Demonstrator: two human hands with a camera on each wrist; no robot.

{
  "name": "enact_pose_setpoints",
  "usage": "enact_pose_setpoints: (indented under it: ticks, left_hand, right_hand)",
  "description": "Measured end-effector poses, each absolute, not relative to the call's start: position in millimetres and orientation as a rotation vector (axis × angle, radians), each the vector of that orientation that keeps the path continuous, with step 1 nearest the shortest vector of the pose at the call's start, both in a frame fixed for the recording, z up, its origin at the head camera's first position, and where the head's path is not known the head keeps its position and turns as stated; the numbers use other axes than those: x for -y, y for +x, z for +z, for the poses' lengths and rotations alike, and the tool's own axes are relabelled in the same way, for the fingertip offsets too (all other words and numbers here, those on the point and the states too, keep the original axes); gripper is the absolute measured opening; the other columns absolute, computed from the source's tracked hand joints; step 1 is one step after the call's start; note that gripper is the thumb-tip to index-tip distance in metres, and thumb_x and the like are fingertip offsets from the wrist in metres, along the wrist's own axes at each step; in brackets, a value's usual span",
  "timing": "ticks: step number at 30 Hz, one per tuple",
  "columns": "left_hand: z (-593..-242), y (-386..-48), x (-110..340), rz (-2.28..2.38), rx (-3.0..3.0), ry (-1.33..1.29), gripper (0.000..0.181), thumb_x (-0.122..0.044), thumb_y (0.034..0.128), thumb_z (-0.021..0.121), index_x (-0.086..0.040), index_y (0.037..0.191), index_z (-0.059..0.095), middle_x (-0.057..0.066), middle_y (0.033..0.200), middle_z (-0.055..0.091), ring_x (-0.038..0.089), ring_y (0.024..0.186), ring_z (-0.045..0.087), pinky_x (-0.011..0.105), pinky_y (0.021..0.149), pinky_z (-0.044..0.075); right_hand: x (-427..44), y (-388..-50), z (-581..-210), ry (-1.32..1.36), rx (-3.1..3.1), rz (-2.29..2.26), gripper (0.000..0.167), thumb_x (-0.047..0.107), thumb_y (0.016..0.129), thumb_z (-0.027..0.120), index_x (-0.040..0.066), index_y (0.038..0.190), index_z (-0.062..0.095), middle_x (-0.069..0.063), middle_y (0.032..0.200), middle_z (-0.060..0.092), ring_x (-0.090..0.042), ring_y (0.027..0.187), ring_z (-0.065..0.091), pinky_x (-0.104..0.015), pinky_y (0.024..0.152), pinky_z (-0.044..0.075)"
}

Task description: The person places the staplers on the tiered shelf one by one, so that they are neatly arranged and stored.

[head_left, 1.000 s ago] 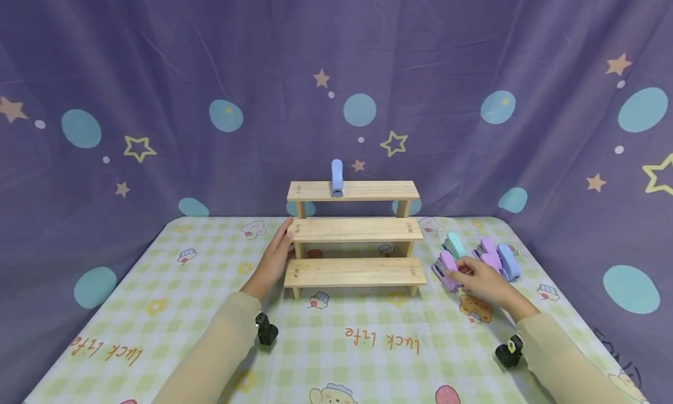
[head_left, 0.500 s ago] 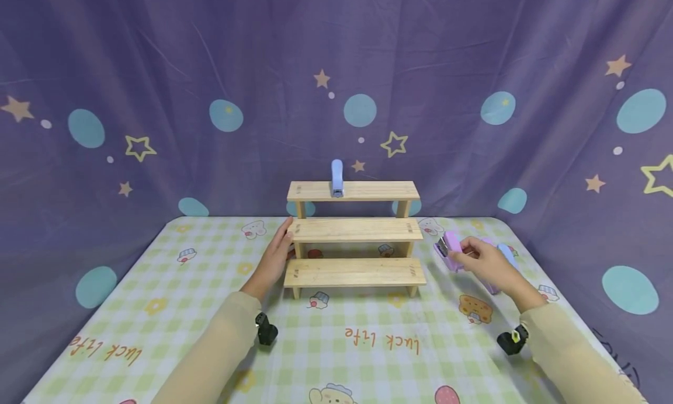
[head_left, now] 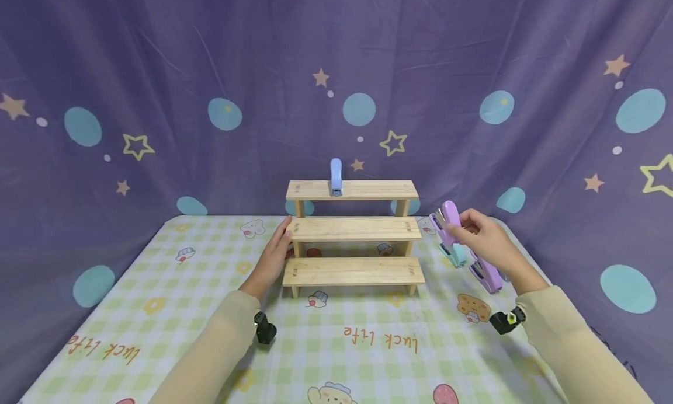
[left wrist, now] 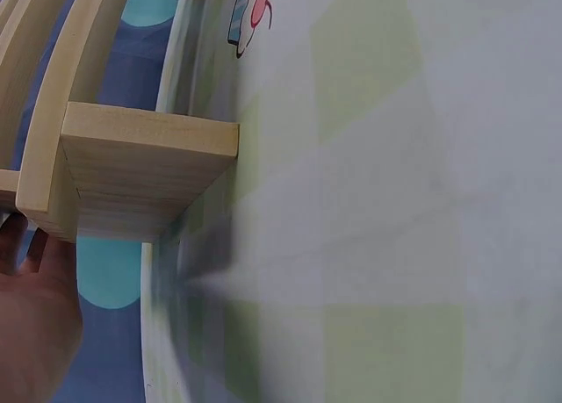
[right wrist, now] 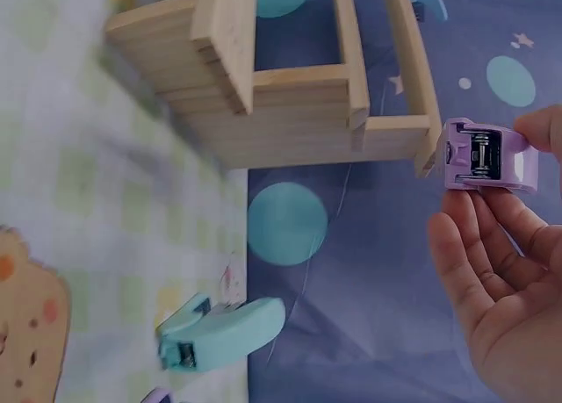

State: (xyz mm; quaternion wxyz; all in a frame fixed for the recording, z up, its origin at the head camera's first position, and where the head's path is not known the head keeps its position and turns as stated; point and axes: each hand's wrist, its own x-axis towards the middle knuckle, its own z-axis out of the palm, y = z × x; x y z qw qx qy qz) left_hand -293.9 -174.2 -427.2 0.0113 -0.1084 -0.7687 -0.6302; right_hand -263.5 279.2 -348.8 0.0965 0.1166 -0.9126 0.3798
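Observation:
In the head view a three-tier wooden shelf (head_left: 354,271) stands mid-table, with a blue stapler (head_left: 336,177) upright on its top tier. My left hand (head_left: 270,261) rests against the shelf's left side near the middle tier; in the left wrist view its fingers (left wrist: 54,258) touch the wood. To the right of the shelf, my right hand (head_left: 486,240) pinches a purple stapler (head_left: 451,217) in the air. The right wrist view shows that purple stapler (right wrist: 487,157) between thumb and fingers. A teal stapler (head_left: 456,255) and another purple stapler (head_left: 489,275) lie below that hand.
A small part of a blue stapler shows behind my right hand. The table is covered by a checked cloth (head_left: 200,316). A purple patterned curtain (head_left: 441,59) hangs behind. A black wrist camera (head_left: 264,328) is on each arm.
My right hand has lifted the purple stapler up off the table, tipping it more upright. The teal stapler beneath shows again. My left hand stays at the shelf.

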Motion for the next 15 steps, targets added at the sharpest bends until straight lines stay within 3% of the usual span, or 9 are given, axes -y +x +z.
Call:
enact_pose_setpoints:
  ticks: [15]
  left_hand:
    - [-426, -298, 175, -2.028, 2.415, -0.300, 0.055, -0.032, 0.1122, 0.027, -0.023, 0.163, 0.010, 0.011, 0.166, 0.012, 0.038, 0.146, 0.027, 0.052, 0.117, 0.028]
  right_hand:
    - [-236, -290, -325, 0.396, 2.641, 1.187, 0.042, 0.051, 0.095, 0.065, 0.010, 0.103, 0.062, -0.007, 0.091, 0.068, -0.024, 0.083, 0.061, -0.035, 0.070, 0.051]
